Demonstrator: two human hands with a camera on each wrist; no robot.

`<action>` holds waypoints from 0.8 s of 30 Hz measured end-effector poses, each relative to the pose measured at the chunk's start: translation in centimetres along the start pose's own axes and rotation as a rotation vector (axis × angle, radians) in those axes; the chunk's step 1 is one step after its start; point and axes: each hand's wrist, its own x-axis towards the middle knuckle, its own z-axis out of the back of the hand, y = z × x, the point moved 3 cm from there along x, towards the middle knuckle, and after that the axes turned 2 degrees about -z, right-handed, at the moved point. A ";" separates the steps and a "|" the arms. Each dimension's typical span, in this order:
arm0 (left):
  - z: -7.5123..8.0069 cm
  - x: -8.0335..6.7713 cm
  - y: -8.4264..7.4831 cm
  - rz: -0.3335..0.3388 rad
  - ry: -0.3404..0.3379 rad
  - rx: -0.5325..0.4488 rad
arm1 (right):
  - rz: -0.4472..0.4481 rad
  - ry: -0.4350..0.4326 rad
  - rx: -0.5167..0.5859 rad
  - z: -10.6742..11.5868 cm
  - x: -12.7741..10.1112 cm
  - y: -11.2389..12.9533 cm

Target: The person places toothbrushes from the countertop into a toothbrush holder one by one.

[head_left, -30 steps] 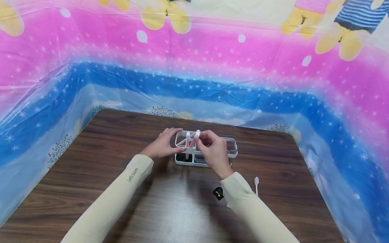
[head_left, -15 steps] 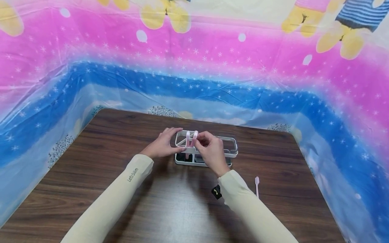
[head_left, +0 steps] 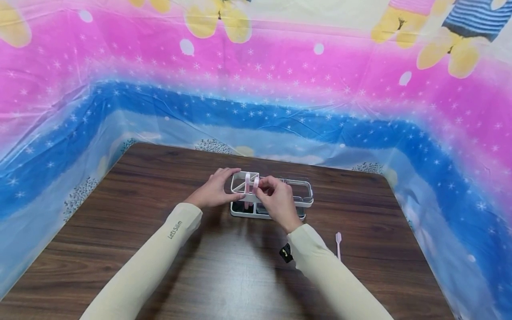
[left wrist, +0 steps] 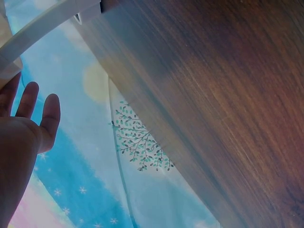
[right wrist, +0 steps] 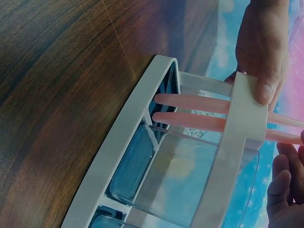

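A white toothbrush holder [head_left: 308, 204] stands towards the back of the brown table, with an upper frame over a low base. My left hand [head_left: 214, 190] grips its left end, thumb on the front bar and fingers behind. In the left compartment, one pink toothbrush [head_left: 247, 183] stands upright. Beside it, my right hand [head_left: 278, 201] pinches a second pink toothbrush [head_left: 256, 185] near its head. The right wrist view shows both handles passing through the frame, and the second handle [right wrist: 190, 121] reaches the base. In the left wrist view, the frame [left wrist: 42, 27] rises above my fingers.
A loose pink toothbrush [head_left: 338, 245] lies on the table [head_left: 224, 266] to the right, partly hidden by my right sleeve. A clear cup [right wrist: 185, 175] sits in the holder's adjoining section. A patterned cloth [head_left: 256, 120] hangs around the table's back and sides.
The second toothbrush has gone from tilted to nearly upright and has sunk lower in the holder. My right hand has shifted slightly left and down with it; my left hand stays put.
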 end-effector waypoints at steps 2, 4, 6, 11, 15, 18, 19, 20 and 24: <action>0.0 0.0 0.0 0.002 0.002 0.000 | -0.003 0.004 0.000 -0.1 0.0 -0.1; 0.0 0.0 0.1 -0.001 0.001 -0.002 | -0.006 0.008 -0.003 -0.1 0.0 -0.1; 0.0 0.0 0.1 -0.007 -0.002 -0.005 | -0.007 0.016 -0.003 -0.2 0.0 -0.1; 0.0 0.0 0.1 -0.027 -0.014 -0.003 | -0.016 0.031 -0.006 -0.2 0.1 -0.2; 0.0 0.0 0.1 -0.027 -0.013 -0.002 | -0.026 0.038 -0.010 -0.2 0.1 -0.2; 0.0 0.0 0.1 -0.021 -0.014 -0.009 | -0.023 0.038 -0.012 0.0 0.0 -0.1; 0.0 0.0 0.0 -0.019 -0.015 -0.010 | -0.021 0.036 -0.012 0.0 0.0 -0.1; 0.1 -0.1 0.0 -0.018 -0.014 -0.011 | -0.020 0.035 -0.012 0.1 -0.1 -0.1; 0.1 -0.1 -0.1 -0.021 -0.013 -0.009 | -0.015 0.024 -0.014 0.4 -0.2 -0.1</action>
